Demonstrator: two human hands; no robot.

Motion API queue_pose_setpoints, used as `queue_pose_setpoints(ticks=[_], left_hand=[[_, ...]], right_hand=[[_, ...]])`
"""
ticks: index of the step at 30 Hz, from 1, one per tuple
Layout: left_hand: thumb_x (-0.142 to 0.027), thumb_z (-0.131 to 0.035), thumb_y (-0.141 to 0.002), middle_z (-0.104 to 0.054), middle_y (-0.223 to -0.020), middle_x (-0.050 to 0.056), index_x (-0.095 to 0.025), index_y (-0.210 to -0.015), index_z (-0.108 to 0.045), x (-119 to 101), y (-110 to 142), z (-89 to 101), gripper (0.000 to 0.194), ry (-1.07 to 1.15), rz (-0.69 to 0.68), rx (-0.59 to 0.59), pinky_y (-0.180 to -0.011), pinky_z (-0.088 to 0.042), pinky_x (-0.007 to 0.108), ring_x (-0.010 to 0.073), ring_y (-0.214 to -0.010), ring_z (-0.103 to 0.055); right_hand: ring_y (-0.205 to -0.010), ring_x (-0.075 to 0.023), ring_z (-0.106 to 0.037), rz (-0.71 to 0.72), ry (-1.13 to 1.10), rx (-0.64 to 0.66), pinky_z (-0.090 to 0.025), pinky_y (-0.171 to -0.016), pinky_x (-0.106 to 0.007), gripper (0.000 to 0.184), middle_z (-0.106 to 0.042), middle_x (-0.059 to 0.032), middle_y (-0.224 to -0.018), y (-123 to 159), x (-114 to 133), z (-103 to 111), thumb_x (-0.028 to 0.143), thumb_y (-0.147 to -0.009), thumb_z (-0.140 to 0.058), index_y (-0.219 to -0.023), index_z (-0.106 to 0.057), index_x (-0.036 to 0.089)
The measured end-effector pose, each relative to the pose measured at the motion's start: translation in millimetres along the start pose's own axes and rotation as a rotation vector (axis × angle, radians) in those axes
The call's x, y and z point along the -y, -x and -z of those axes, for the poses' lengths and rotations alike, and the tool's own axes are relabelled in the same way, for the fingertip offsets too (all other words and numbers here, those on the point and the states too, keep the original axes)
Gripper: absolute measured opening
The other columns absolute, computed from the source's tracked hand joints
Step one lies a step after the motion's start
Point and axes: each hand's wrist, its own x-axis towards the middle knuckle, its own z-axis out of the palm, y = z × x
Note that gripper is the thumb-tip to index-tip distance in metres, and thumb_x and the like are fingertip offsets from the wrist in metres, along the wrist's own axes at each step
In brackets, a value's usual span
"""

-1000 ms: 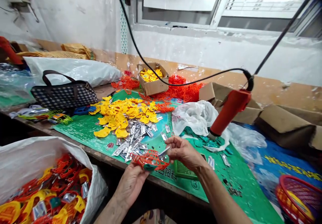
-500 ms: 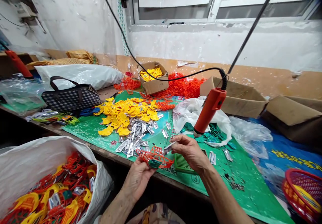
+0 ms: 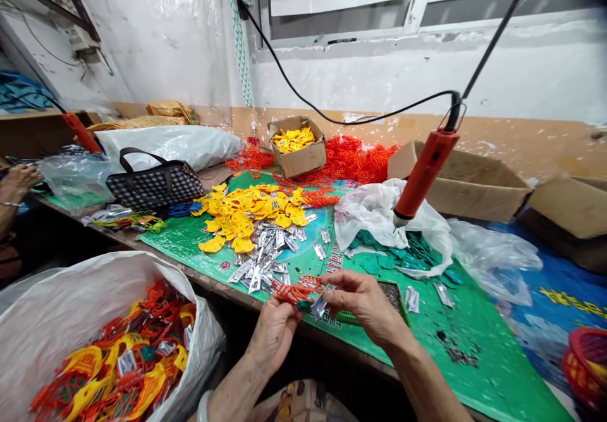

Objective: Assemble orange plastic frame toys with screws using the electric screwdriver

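Note:
My left hand [image 3: 275, 327] is closed on an orange-red openwork plastic part [image 3: 290, 293], held above the table's front edge. A small dark green piece [image 3: 304, 305] shows at the part's lower side. Between the fingers of my right hand [image 3: 367, 305] is a small shiny metal plate [image 3: 322, 302], tilted and right beside the orange part; whether they touch I cannot tell. Behind my right hand, partly covered by it, sits a green tray [image 3: 404, 308] of small dark bits that look like screws. An orange electric screwdriver [image 3: 424, 178] hangs by its cable above and to the right.
Yellow plastic parts [image 3: 251, 210] and metal plates [image 3: 265, 254] lie piled ahead. A white sack [image 3: 208, 327] of finished-looking pieces stands at lower left. Green pieces [image 3: 417, 248] lie by a white bag [image 3: 370, 210]. Another person's hand [image 3: 19, 181] is at far left.
My right hand has brought the metal plate close against the orange part and turned it more upright. The view has shifted, so the surroundings sit differently; the screwdriver appears farther right.

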Motion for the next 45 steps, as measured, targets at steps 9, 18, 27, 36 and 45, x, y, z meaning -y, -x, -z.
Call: queue_pose_setpoints(ticks=[9, 18, 27, 36, 45], left_hand=[[-0.002, -0.063, -0.056, -0.076, -0.082, 0.003, -0.016, -0.079, -0.073, -5, 1, 5.9, 0.029, -0.005, -0.023, -0.035, -0.071, -0.049, 0.027, 0.0205, -0.079, -0.067], [-0.005, -0.064, -0.059, -0.075, -0.080, 0.002, -0.017, -0.079, -0.073, -2, 2, 10.1, 0.025, -0.016, -0.060, -0.083, -0.074, -0.048, 0.026, 0.0179, -0.077, -0.066], [-0.005, -0.064, -0.056, -0.075, -0.077, 0.003, -0.017, -0.075, -0.071, -5, 3, 12.0, 0.024, 0.001, -0.051, -0.101, -0.075, -0.049, 0.029, 0.0199, -0.077, -0.067], [-0.006, -0.061, -0.059, -0.076, -0.081, 0.004, -0.016, -0.075, -0.072, -6, 4, 11.8, 0.021, -0.061, -0.063, -0.037, -0.082, -0.049, 0.032, 0.0221, -0.082, -0.067], [-0.007, -0.062, -0.061, -0.075, -0.081, 0.004, -0.016, -0.077, -0.073, -5, 7, 11.1, 0.021, -0.088, -0.063, -0.032, -0.079, -0.048, 0.030, 0.0205, -0.080, -0.065]], right_hand=[[-0.049, -0.0109, -0.057, 0.009, 0.020, -0.032, -0.043, -0.051, -0.025, 0.035, -0.067, 0.0007, -0.061, -7, -10, -5, 0.036, -0.058, -0.084, -0.084, -0.072, 0.016], [-0.049, -0.0114, -0.057, -0.024, -0.055, -0.105, -0.047, -0.052, -0.026, 0.042, -0.063, 0.0039, -0.059, -9, -9, -17, 0.029, -0.050, -0.086, -0.085, -0.065, 0.017], [-0.067, -0.0124, -0.057, 0.006, -0.109, -0.135, -0.045, -0.060, -0.024, 0.057, -0.060, 0.0035, -0.073, -10, -10, -18, 0.016, -0.047, -0.083, -0.098, -0.059, 0.019], [-0.063, -0.0118, -0.056, -0.017, -0.064, -0.110, -0.042, -0.058, -0.024, 0.047, -0.062, 0.0032, -0.070, -11, -15, -16, 0.019, -0.050, -0.082, -0.093, -0.060, 0.017], [-0.056, -0.0097, -0.056, -0.040, -0.101, -0.071, -0.040, -0.055, -0.022, 0.047, -0.065, 0.0038, -0.064, -8, -10, -18, 0.018, -0.048, -0.083, -0.089, -0.061, 0.016]])
